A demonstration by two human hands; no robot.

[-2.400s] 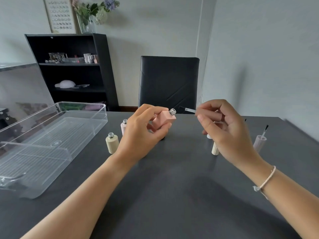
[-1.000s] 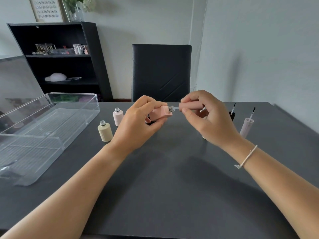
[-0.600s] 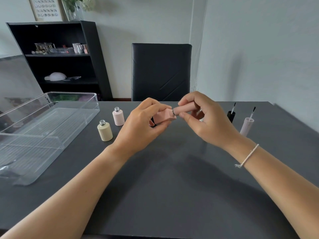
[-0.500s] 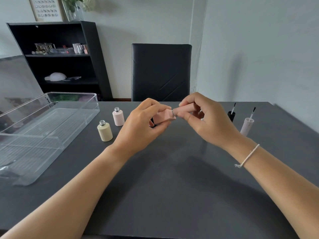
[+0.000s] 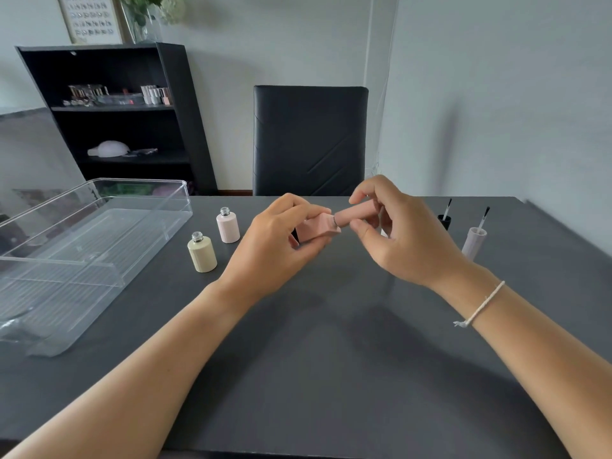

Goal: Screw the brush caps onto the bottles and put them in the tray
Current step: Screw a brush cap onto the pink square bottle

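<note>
1. Above a dark grey table (image 5: pixel 331 359), the left hand (image 5: pixel 275 246) grips a square pink bottle (image 5: pixel 314 228), tilted with its neck pointing right.
2. The right hand (image 5: pixel 404 240) pinches a pink brush cap (image 5: pixel 354 216) between thumb and fingers; the cap sits on the bottle's neck, with a thin metal ring showing at the joint.
3. Two uncapped bottles stand left of the hands: a cream bottle (image 5: pixel 202 253) and, just behind it, a pale pink bottle (image 5: pixel 228 225).
4. A clear plastic tray (image 5: pixel 149 223) lies at the table's left edge, holding no bottles.
5. To the right, a black brush cap (image 5: pixel 444 220) and a pale lilac brush cap (image 5: pixel 474 241) stand bristles-up.
</note>
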